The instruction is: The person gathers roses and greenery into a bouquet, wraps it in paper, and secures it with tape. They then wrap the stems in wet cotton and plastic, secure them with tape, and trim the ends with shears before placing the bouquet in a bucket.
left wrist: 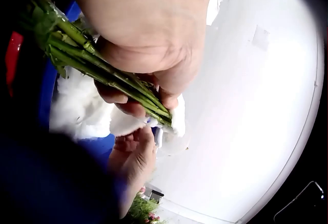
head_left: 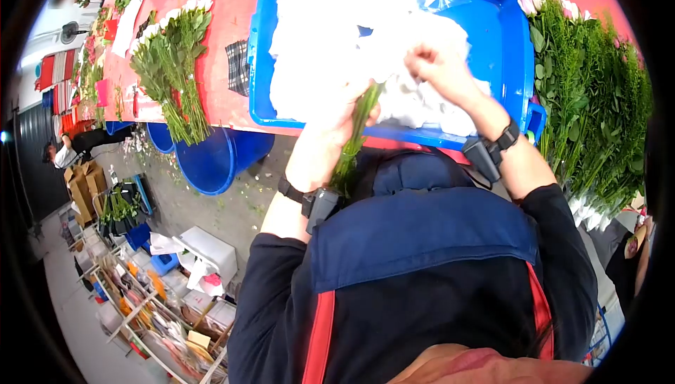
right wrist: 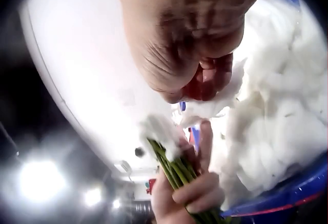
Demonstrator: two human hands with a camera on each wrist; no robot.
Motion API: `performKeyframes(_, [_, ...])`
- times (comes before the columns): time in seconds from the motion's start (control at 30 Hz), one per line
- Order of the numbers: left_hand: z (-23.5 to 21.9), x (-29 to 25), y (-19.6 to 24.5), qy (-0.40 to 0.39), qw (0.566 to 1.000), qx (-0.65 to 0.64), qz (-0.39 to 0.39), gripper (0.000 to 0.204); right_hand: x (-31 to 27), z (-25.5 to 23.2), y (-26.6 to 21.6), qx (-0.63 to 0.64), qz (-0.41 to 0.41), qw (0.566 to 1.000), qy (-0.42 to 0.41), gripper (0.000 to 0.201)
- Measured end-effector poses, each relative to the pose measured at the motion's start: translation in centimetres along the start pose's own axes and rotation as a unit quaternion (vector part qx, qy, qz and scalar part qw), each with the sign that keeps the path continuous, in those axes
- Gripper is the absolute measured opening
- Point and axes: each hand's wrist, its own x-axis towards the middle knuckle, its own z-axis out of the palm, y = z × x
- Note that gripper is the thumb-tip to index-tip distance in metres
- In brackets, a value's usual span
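My left hand [head_left: 344,117] grips a bunch of green flower stems [head_left: 360,120] over the near rim of a blue tub [head_left: 264,67]. White cotton wool [left wrist: 178,116] covers the cut ends of the stems, just past the left fingertips. In the head view my right hand [head_left: 443,67] is over the fluffy white cotton heaped in the tub. Its fingers [right wrist: 207,83] are curled, and a wisp of cotton [right wrist: 200,112] shows at their tips, close to the wrapped ends. The flower heads of the held bunch are out of sight.
Bunches of white roses [head_left: 176,67] lie left on the red table [head_left: 225,4], stems over its edge. Pink roses with greenery [head_left: 587,96] stand right of the tub. Blue bins [head_left: 211,162] stand below the table, and a cluttered rack [head_left: 155,306] is lower left.
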Motion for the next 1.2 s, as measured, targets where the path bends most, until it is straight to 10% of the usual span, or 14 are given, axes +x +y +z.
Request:
performKeyframes(0.23, [2.4, 0.4, -0.9, 0.056, 0.998, 0.025, 0.004, 0.022, -2.0, 1.1, 0.8, -0.136, -0.035, 0.988, 0.063, 0.015])
performKeyframes(0.5, [0.8, 0.6, -0.4, 0.045, 0.997, -0.027, 0.052, 0.023, -0.7, -2.3, 1.2, 0.145, 0.08, 0.986, 0.028, 0.013])
performKeyframes(0.77, [2.9, 0.1, -0.6, 0.097, 0.993, 0.065, 0.029, 0.025, -1.2, 0.1, -0.2, 0.032, 0.053, 0.997, -0.034, 0.006])
performKeyframes(1.07, [2.2, 0.1, -1.2, 0.112, 0.992, 0.017, 0.049, 0.024, -0.1, -1.3, 2.2, 0.145, 0.079, 0.985, 0.05, 0.011])
performKeyframes(1.2, [-0.8, -0.2, -1.4, 0.089, 0.995, 0.001, 0.053, 0.028, 0.5, -6.2, 3.9, 0.403, 0.105, 0.908, 0.044, 0.016])
